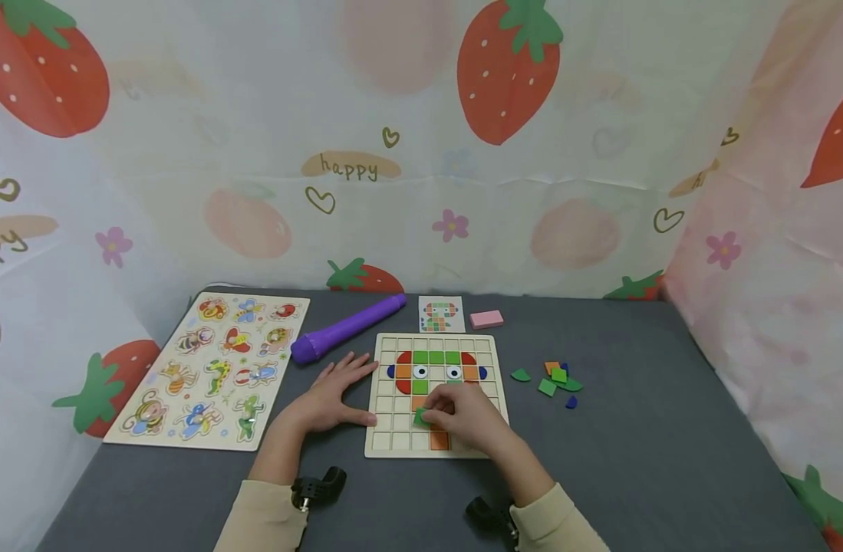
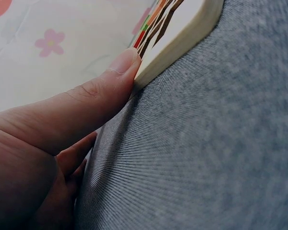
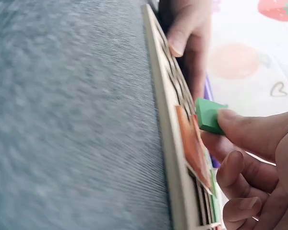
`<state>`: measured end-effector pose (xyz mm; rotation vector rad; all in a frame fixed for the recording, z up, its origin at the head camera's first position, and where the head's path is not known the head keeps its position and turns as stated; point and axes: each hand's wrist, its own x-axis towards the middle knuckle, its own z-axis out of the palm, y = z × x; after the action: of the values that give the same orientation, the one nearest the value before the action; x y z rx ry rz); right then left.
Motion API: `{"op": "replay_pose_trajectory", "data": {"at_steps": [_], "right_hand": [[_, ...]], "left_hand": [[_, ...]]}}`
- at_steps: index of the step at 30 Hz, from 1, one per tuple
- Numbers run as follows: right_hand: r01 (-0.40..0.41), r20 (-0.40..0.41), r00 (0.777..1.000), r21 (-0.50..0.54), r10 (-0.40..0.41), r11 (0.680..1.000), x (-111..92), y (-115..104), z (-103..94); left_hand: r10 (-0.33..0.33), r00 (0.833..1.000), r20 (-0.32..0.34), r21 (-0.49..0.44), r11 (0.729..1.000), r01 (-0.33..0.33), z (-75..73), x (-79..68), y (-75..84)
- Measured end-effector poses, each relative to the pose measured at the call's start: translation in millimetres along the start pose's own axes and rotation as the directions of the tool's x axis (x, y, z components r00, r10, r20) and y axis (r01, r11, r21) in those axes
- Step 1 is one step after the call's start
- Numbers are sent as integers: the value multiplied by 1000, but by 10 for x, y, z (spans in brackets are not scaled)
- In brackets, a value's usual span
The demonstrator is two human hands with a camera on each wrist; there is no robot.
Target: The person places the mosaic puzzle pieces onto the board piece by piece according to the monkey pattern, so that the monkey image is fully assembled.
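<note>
My left hand (image 1: 331, 399) lies with fingers spread at the left side of a wooden grid board (image 1: 385, 443). In the left wrist view its thumb (image 2: 98, 96) rests against the board's edge. Thumb and forefinger of my right hand (image 1: 468, 418) pinch a green square tile (image 3: 209, 116), held tilted close over the lower middle of the grid. Red, green, orange and blue tiles with two eye pieces (image 1: 421, 372) fill part of the upper rows. An orange tile (image 1: 439, 440) sits in the bottom row; my right hand hides some cells.
Loose green, orange and blue pieces (image 1: 547, 387) lie right of the board. Behind it are a pattern card (image 1: 442, 305) and a pink block (image 1: 486, 319). A purple microphone-shaped stick (image 1: 352, 326) lies at the back left, beside an animal puzzle board (image 1: 207, 364).
</note>
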<state>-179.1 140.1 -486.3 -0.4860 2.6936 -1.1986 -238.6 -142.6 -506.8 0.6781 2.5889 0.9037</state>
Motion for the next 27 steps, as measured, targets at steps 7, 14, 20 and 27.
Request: {"op": "replay_pose_trajectory", "data": {"at_steps": [7,14,20,27], "right_hand": [[-19,-8,1000,-66,18,998,16,-31,75],[31,-26,999,-168,-36,985,15,-69,111],[25,-47,998,-215,-36,976,9,-85,129],[23,-52,998,-216,-34,976,11,-80,119]], "left_hand": [[0,1000,-1,2,1000,0,-3,-1,-3],[-1,1000,-1,-2,1000,1,3,-3,-12],[0,1000,3,-3,1000,0,-3,4,-14],[-5,1000,6,-9,1000,5,2,1,-6]]}}
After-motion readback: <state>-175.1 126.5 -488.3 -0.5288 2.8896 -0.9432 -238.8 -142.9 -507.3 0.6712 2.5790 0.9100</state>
